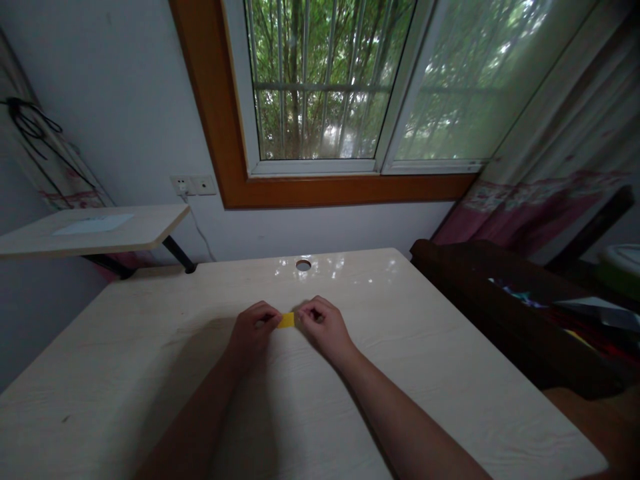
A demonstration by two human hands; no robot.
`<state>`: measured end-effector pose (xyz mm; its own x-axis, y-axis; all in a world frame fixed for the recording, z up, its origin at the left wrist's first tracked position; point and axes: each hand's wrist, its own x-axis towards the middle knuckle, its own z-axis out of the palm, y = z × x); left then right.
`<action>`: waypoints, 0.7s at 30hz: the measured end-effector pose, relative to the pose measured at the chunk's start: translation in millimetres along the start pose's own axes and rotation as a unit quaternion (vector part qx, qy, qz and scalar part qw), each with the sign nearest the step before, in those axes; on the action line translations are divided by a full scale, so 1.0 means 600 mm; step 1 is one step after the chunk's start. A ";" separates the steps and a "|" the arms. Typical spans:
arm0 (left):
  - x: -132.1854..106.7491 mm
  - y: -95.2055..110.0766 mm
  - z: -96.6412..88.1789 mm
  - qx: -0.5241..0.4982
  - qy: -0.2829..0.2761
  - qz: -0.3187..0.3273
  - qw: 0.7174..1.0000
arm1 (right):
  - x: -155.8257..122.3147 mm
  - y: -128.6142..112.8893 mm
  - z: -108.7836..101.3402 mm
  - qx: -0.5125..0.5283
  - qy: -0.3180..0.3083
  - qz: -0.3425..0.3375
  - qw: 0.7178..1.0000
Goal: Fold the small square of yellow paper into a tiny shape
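Near the middle of the table, a small flat yellow piece [287, 321], like paper or tape, sticks out from the fingers of my left hand [254, 330]. The thumb and index finger of that hand pinch its left end. Just past the piece's right edge is my right hand [324, 327], its thumb and index finger pressed together in a pinch. Whether those fingertips hold anything is too small to make out. Both hands are low over the pale wood-grain table [415, 373], and the left arm casts a broad shadow on it.
A round cable hole [303, 265] lies near the table's far edge. At the back left stands a raised shelf [145, 223] on black legs, with a paper sheet [95, 224] on it. Dark wooden furniture [480, 300] holding assorted items adjoins the right side. A barred window [325, 87] faces me.
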<state>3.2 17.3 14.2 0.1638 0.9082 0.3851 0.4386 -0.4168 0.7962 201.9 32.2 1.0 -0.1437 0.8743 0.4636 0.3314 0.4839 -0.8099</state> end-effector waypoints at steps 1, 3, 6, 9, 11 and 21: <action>0.000 0.000 0.000 -0.003 0.006 -0.006 1.000 | 0.001 0.001 -0.001 0.002 0.006 0.006 1.000; 0.000 -0.001 -0.001 -0.009 0.016 -0.015 1.000 | 0.001 0.001 -0.002 0.010 0.006 0.014 1.000; 0.000 -0.003 0.000 -0.017 0.019 -0.018 1.000 | 0.000 0.001 0.000 0.025 -0.027 0.005 0.999; 0.000 -0.004 0.002 -0.022 0.011 -0.011 1.000 | -0.002 0.001 0.003 0.033 -0.056 -0.011 0.998; 0.000 -0.005 0.004 -0.024 0.002 -0.008 1.000 | -0.003 0.002 0.004 0.032 -0.059 -0.015 0.998; 0.000 -0.003 0.010 0.012 -0.027 0.005 1.000 | -0.005 -0.006 0.001 0.002 -0.076 -0.046 0.996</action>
<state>7.9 18.3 9.9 0.2157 0.9047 0.3675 0.4573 -0.4261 0.7806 200.7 28.0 2.5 -0.3131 0.8220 0.4757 0.3061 0.5615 -0.7688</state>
